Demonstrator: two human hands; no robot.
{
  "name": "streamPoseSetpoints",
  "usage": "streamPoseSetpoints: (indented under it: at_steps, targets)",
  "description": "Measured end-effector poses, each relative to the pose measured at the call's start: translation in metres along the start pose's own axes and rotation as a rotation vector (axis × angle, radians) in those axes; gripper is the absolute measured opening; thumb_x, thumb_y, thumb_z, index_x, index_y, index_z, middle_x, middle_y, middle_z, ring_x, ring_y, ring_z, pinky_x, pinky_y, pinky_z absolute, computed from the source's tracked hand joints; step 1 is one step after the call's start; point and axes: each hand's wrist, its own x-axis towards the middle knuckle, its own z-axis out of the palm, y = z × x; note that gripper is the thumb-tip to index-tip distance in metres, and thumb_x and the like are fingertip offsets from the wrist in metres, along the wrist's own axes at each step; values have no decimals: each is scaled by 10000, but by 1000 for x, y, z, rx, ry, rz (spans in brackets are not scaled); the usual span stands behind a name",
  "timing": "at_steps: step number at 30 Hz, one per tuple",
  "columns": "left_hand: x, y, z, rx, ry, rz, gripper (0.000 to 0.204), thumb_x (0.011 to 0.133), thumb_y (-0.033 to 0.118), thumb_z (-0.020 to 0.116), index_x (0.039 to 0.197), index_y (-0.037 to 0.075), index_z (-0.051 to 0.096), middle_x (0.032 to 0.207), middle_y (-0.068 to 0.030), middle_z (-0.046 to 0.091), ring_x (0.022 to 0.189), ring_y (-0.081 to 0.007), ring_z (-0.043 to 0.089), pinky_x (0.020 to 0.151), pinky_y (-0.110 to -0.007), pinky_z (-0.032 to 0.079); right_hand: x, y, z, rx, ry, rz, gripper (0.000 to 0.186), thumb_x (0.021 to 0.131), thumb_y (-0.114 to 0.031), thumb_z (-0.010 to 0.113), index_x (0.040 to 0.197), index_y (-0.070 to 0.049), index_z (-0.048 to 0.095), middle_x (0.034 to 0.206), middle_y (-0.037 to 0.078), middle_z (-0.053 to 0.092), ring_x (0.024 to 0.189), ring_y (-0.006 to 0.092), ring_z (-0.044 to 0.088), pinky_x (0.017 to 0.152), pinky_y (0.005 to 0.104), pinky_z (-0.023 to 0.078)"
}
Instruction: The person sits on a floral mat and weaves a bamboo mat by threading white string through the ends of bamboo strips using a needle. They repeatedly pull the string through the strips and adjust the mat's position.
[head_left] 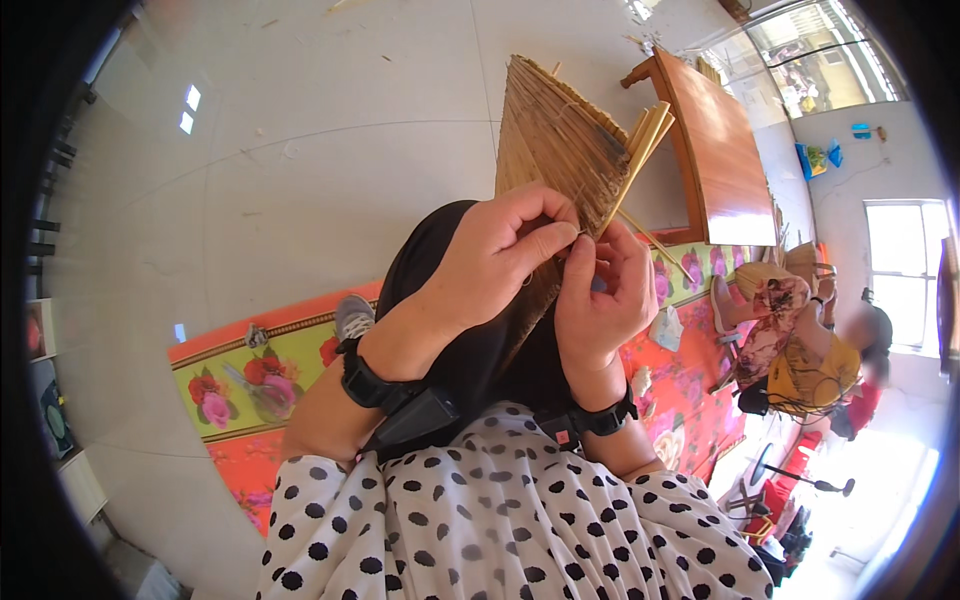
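A flat, fan-like panel of dried straw stalks [560, 135] leans up from my lap, its binding rows running along the edges. Several loose stalk ends [650, 140] stick out at its right corner. At the panel's lower right edge, my left hand [515, 240] pinches with thumb and forefinger. Just beside it, my right hand [605, 290] is closed in a pinch too, the fingertips of both hands nearly meeting. What lies between the fingers is too small to make out; it may be a thin strand. The lower part of the panel is hidden behind my hands.
A flowered red and green mat [270, 390] lies under me on the pale tiled floor [330, 150]. A wooden table [720, 150] lies beyond, to the right. Another person [800, 350] sits at the right. A scissors-like tool [250, 385] rests on the mat at left.
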Motion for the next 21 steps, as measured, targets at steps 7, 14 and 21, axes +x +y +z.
streamPoseSetpoints:
  at_steps: [7,14,21]
  targets:
    - [-8,8,-18,478,114,237,98,871,-32,694,967,-13,695,840,-52,678,730,-109,614,676,-238,491,-1,2,5,-145,79,-138,233,797,-60,762,1004,-23,663,788,63,654,606,171,608,557,284,503]
    - [-16,22,-35,728,66,397,133,816,13,754,906,40,660,787,-95,668,630,-263,631,567,-331,492,-10,2,11,-80,123,-18,280,788,-66,778,1046,-30,676,810,49,679,638,162,638,591,272,520]
    - [-17,33,-35,892,-67,350,124,832,52,756,904,59,656,778,-81,637,625,-270,608,548,-329,476,-11,9,4,-153,73,-132,272,864,-65,749,1104,35,668,914,90,702,707,124,673,610,245,555]
